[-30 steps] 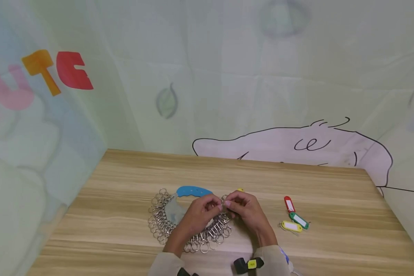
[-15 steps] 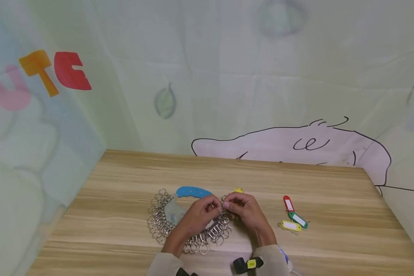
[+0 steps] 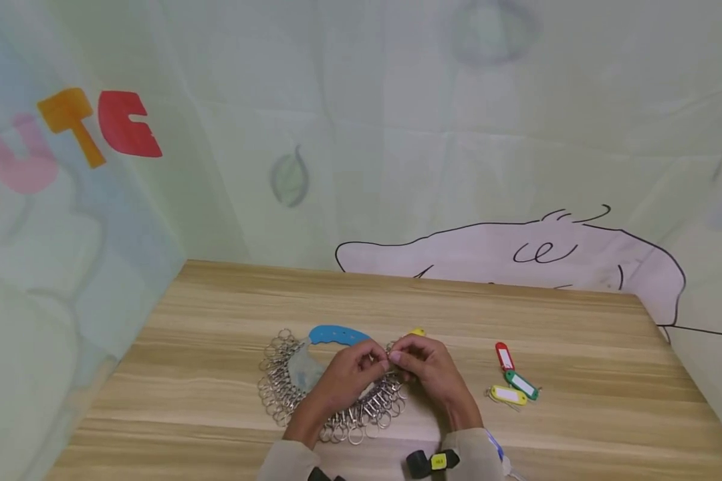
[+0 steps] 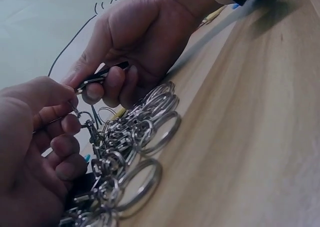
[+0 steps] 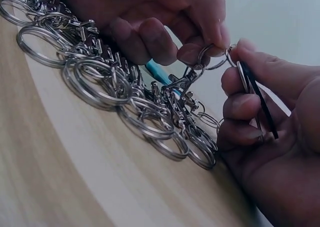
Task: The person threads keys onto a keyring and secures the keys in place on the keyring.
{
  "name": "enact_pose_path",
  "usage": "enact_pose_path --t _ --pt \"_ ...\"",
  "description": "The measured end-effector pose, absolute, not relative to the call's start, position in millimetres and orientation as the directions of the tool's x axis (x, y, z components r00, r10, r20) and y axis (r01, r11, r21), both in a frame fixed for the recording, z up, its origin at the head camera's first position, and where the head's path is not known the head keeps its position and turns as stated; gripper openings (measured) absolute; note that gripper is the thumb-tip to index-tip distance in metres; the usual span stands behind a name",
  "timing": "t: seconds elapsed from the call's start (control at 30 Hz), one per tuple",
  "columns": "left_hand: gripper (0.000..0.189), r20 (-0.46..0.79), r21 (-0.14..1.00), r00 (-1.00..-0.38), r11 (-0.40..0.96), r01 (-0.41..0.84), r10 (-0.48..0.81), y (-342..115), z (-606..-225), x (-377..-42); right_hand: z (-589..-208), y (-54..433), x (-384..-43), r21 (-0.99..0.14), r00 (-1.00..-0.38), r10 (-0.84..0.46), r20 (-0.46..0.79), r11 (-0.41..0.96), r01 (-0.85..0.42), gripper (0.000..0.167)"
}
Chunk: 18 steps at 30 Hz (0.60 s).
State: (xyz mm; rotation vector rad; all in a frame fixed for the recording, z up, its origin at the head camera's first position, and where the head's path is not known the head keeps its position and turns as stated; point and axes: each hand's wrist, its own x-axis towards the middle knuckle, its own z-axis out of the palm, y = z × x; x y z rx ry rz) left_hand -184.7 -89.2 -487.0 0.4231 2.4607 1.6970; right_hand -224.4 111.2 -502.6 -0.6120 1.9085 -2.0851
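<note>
Both hands meet over the right end of a ring of metal clips and split rings (image 3: 275, 391), which hangs round a grey curved sheet (image 3: 303, 369) with a blue handle (image 3: 335, 333). My left hand (image 3: 344, 379) pinches one split ring (image 5: 202, 57) between thumb and forefinger. In my right hand (image 3: 431, 373) is a thin black piece (image 5: 264, 107) with flat metal beside it, seen edge-on, so its kind is unclear. A small ring (image 5: 230, 56) at its top sits at the right thumb tip, against the split ring. Whether the two are linked is hidden by the fingertips.
Red (image 3: 504, 356), green (image 3: 522, 385) and yellow (image 3: 508, 395) key tags lie to the right on the wooden table (image 3: 228, 294). Another yellow piece (image 3: 418, 332) shows behind the right hand. Something blue (image 3: 495, 444) lies by the right sleeve.
Both hands stay almost in place, still pinching at the same spot, with only slight finger shifts. The tags and the ring of clips have not moved on the table.
</note>
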Motion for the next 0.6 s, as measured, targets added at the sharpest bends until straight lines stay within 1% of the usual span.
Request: enact_pose_path --t 0.13,0.37,0.6 --pt "0.008 0.062 0.932 -0.961 0.329 0.153 0.271 -88.8 -487.7 -185.0 -501.2 111.8 -223.7 -0.992 -0.896 -0.431 0.107 -0.103 -0.069 0.003" --pt "0.005 0.079 0.932 -0.966 0.326 0.159 0.245 -87.9 -488.3 -185.5 -500.1 113.2 -222.3 -0.995 -0.897 -0.435 0.084 -0.078 -0.055 0.015" --pt "0.007 0.105 0.922 -0.967 0.341 0.182 0.232 -88.2 -488.6 -185.2 -500.0 112.5 -222.5 -0.996 -0.898 -0.435 0.071 -0.087 -0.037 0.015"
